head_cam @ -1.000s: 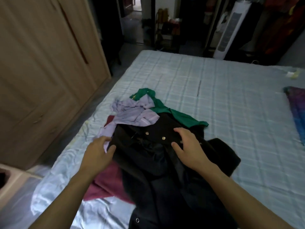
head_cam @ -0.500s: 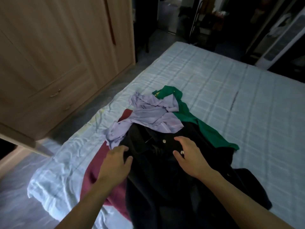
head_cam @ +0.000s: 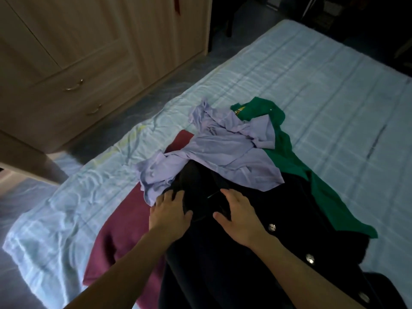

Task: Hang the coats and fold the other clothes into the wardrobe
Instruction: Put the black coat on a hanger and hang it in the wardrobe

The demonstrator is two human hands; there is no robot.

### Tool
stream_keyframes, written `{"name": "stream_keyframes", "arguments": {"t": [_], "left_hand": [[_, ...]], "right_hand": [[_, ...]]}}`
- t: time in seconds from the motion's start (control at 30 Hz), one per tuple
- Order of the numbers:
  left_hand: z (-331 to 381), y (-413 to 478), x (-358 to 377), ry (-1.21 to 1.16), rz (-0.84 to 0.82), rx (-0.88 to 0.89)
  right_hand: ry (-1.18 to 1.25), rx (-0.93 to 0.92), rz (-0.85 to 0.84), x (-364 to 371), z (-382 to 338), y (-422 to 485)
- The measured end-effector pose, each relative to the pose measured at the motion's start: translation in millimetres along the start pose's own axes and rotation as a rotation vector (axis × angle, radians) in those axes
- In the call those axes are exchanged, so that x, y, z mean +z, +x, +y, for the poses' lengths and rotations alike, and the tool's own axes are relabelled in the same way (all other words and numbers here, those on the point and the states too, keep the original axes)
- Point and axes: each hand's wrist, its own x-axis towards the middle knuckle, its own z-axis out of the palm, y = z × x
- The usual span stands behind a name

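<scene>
A black coat (head_cam: 256,259) with silver buttons lies on top of a pile of clothes on the bed. My left hand (head_cam: 169,214) rests on the coat's upper left part, fingers spread, at the collar. My right hand (head_cam: 239,216) lies flat on the coat just right of it, fingers straight. A crumpled lilac shirt (head_cam: 218,150) covers the coat's far end. A green garment (head_cam: 298,166) lies under it to the right. A maroon garment (head_cam: 124,237) lies under the coat to the left. The wooden wardrobe (head_cam: 89,52) stands to the left, doors closed.
The bed (head_cam: 312,90) has a pale blue checked sheet, bare on its far and right parts. Two drawers with metal handles (head_cam: 73,85) sit low in the wardrobe. A strip of grey floor (head_cam: 156,94) runs between bed and wardrobe.
My head has moved closer and turned left, so the pile fills more of the view. Both hands slid inward toward the coat's collar and now lie nearer each other.
</scene>
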Motion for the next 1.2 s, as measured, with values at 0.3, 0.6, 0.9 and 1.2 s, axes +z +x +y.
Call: {"name": "stream_keyframes", "arguments": {"t": [0.3,0.6,0.9,1.2], "left_hand": [[2,30,25,-0.005,0.044,-0.113],[-1,47,26,0.171,0.054,-0.125],[15,-14,27,0.125,0.24,0.015],[30,-97,-13,-0.046,0.23,0.116]], "right_hand": [[-0.019,0.136,-0.058,43,-3,36],[-0.089,0.172,0.072,55,-9,53],[-0.005,0.064,0.154,45,-25,3],[0.025,-0.078,0.248,-7,-42,-60]]}}
